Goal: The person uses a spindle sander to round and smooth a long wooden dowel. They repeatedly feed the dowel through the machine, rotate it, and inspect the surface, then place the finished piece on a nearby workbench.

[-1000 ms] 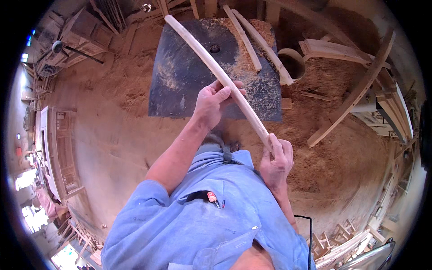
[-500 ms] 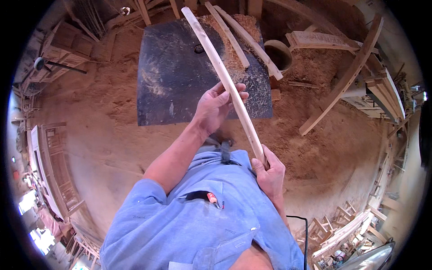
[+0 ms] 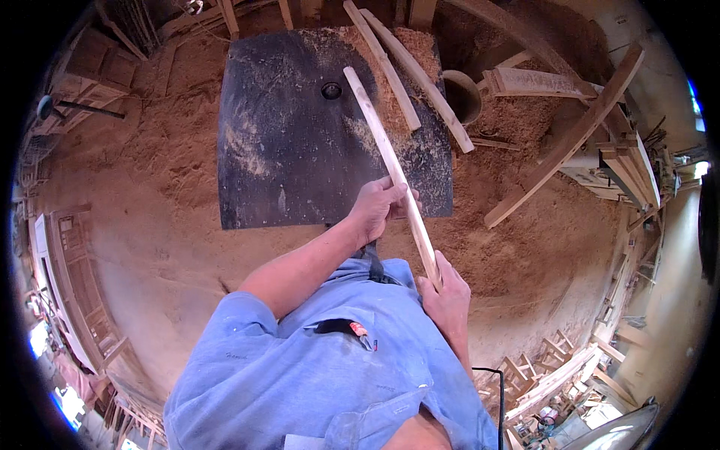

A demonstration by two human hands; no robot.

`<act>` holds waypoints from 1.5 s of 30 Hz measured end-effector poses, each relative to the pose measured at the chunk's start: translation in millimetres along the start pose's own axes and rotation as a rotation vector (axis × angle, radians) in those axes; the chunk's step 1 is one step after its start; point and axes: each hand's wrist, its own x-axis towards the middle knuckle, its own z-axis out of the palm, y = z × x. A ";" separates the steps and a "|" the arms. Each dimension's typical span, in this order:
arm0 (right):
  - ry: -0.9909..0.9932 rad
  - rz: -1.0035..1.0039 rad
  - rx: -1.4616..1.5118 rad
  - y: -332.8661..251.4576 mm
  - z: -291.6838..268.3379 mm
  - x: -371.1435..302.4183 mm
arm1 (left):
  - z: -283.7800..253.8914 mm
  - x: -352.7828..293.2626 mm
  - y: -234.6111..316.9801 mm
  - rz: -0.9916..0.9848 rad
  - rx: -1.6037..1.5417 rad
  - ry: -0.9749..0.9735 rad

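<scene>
pale wood strip (image 3: 391, 161), smooth, slightly bowed, blunt-tipped; crosses over the near edge of the dark table (image 3: 285, 161), far tip near the round hole (image 3: 331, 91); contact with the table cannot be told. left hand (image 3: 380, 206): thumb and fingers closed round the strip's middle. right hand (image 3: 448, 296): fingers gripping its near end. two straight strips (image 3: 384, 67) lie on shavings (image 3: 424, 46) toward the far right corner. round container (image 3: 469, 88) beside the right edge; contents too dark to read.
</scene>
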 end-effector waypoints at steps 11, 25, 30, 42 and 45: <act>-0.072 0.263 0.232 18.7 12.7 24.8 | 49.4 18.2 26.9 0.054 0.238 -0.105; 0.420 0.423 1.023 116.0 -17.0 39.5 | 132.3 37.1 -62.5 -0.231 0.825 -0.555; 0.477 0.545 1.088 189.0 -63.1 57.1 | 159.7 90.7 -98.1 -0.109 1.009 -0.497; 0.186 0.518 1.102 338.2 -196.7 128.8 | 169.3 98.6 -159.4 0.068 0.923 0.121; 0.184 0.483 1.031 367.1 -216.9 148.0 | 158.7 86.7 -163.3 0.041 0.917 0.173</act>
